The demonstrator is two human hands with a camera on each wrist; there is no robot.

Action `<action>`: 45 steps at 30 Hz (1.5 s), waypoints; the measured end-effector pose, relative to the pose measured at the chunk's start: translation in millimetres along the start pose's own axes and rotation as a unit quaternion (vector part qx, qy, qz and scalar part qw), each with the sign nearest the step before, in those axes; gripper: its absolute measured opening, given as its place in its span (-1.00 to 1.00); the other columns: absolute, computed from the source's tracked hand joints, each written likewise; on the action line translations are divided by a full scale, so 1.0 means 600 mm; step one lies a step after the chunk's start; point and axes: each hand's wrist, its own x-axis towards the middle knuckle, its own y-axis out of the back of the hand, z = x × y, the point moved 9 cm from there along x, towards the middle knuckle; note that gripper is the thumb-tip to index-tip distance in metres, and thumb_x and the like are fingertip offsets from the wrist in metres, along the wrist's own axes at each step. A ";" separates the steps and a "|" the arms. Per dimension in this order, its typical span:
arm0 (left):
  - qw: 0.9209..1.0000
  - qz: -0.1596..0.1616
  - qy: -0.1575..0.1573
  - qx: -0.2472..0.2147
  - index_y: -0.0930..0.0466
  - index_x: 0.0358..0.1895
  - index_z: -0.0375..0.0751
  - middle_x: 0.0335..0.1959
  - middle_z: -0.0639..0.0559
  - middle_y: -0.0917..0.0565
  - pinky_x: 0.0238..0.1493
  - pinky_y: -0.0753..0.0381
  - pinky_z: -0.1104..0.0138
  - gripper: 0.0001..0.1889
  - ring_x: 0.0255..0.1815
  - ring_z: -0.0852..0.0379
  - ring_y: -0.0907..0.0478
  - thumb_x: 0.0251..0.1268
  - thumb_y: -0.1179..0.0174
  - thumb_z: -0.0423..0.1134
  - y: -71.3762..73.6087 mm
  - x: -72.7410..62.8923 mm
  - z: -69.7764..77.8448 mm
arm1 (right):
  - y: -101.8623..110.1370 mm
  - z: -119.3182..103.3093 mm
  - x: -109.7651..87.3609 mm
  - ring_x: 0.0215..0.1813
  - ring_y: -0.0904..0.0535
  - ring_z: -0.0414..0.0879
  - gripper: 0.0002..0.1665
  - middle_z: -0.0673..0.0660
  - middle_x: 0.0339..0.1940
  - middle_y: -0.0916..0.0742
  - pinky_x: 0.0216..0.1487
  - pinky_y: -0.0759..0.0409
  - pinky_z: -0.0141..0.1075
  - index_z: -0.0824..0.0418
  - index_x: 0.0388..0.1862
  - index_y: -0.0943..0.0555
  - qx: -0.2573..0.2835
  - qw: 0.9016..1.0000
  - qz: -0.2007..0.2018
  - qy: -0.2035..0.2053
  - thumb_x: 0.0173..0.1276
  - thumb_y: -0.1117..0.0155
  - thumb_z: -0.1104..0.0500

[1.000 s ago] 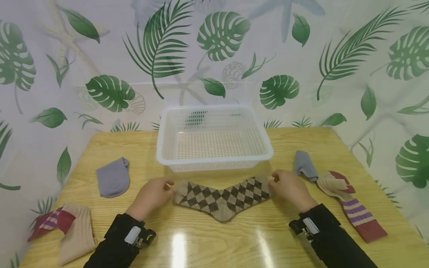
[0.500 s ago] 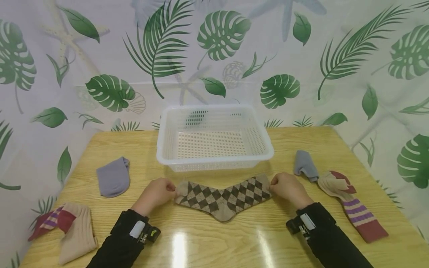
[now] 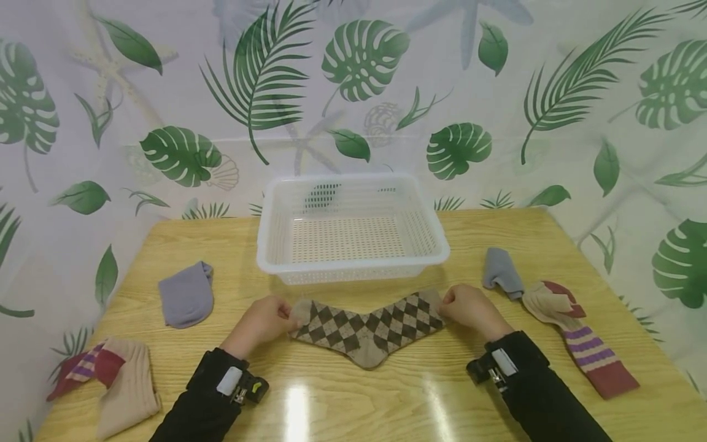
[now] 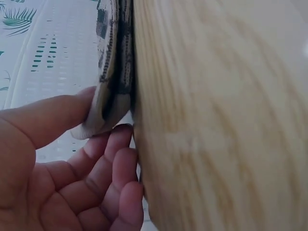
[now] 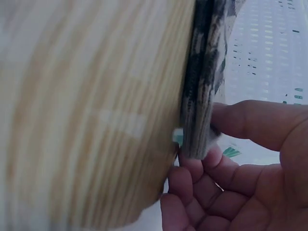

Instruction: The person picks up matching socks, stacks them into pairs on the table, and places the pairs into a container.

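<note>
A beige sock (image 3: 338, 330) with a dark brown argyle pattern lies in a wide V on the table (image 3: 353, 405), heel towards me. My left hand (image 3: 266, 319) pinches its left end, thumb on top and fingertips at the underside. At the other end, my right hand (image 3: 471, 309) pinches the sock between thumb and fingers. In the left wrist view the sock's edge (image 4: 115, 57) shows stacked fabric layers with a narrow gap. Similar layers appear at the sock's end (image 5: 199, 110) in the right wrist view, beside the thumb (image 5: 255, 122).
A white plastic basket (image 3: 353, 269) stands behind the sock. On the left lie a grey sock (image 3: 186, 296) and a beige, maroon and purple-striped sock (image 3: 129, 383). Another grey sock (image 3: 501, 270) and a striped sock (image 3: 591, 350) lie on the right. A leaf-print cloth (image 3: 353, 147) surrounds the table.
My left hand has shifted slightly right, its thumb now further over the sock's end. The right hand has closed in on its end. The sock lies almost where it was.
</note>
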 end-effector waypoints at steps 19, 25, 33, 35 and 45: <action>0.995 0.020 -0.058 -0.079 -0.49 -0.33 -0.24 -0.57 0.07 -0.65 -0.48 -0.46 0.31 -0.81 -0.52 0.16 -0.53 0.26 -0.26 -0.21 0.052 -0.031 0.056 | 0.063 -0.058 -0.054 -0.46 -0.49 -0.07 -0.79 0.08 -0.50 -0.62 -0.47 -0.44 -0.26 0.25 -0.40 -0.56 0.030 0.997 0.063 0.036 0.25 -0.32 0.12; 0.994 0.044 -0.054 -0.087 -0.49 -0.24 -0.23 -0.54 0.05 -0.66 -0.49 -0.41 0.29 -0.79 -0.52 0.11 -0.50 0.32 -0.23 -0.15 0.097 -0.047 0.082 | 0.103 -0.115 -0.080 -0.42 -0.48 -0.07 -0.75 0.11 -0.42 -0.64 -0.44 -0.42 -0.25 0.27 -0.29 -0.55 0.057 0.992 0.084 0.073 0.31 -0.31 0.09; 0.984 0.101 -0.068 -0.130 -0.46 -0.23 -0.24 -0.51 -0.03 -0.70 -0.57 -0.26 0.30 -0.74 -0.53 0.05 -0.49 0.35 -0.21 -0.10 0.171 -0.052 0.125 | 0.173 -0.177 -0.110 -0.38 -0.49 -0.05 -0.71 0.13 -0.38 -0.66 -0.43 -0.40 -0.24 0.26 -0.25 -0.53 0.068 0.984 0.135 0.094 0.32 -0.32 0.05; 0.981 0.111 -0.076 -0.143 -0.45 -0.22 -0.25 -0.52 -0.03 -0.70 -0.58 -0.24 0.30 -0.73 -0.50 0.04 -0.52 0.36 -0.20 -0.08 0.187 -0.051 0.140 | 0.189 -0.190 -0.113 -0.34 -0.51 -0.05 -0.70 0.13 -0.37 -0.64 -0.37 -0.43 -0.24 0.27 -0.22 -0.52 0.085 0.981 0.141 0.101 0.34 -0.30 0.05; 0.959 0.169 -0.082 -0.210 -0.46 -0.05 -0.26 -0.29 -0.17 -0.73 -0.33 -0.44 0.27 -0.70 -0.39 0.04 -0.61 0.40 -0.17 -0.08 0.232 -0.022 0.197 | 0.264 -0.262 -0.114 -0.32 -0.53 -0.04 -0.71 0.13 -0.37 -0.64 -0.34 -0.42 -0.23 0.28 -0.22 -0.54 0.097 0.966 0.201 0.129 0.35 -0.29 0.05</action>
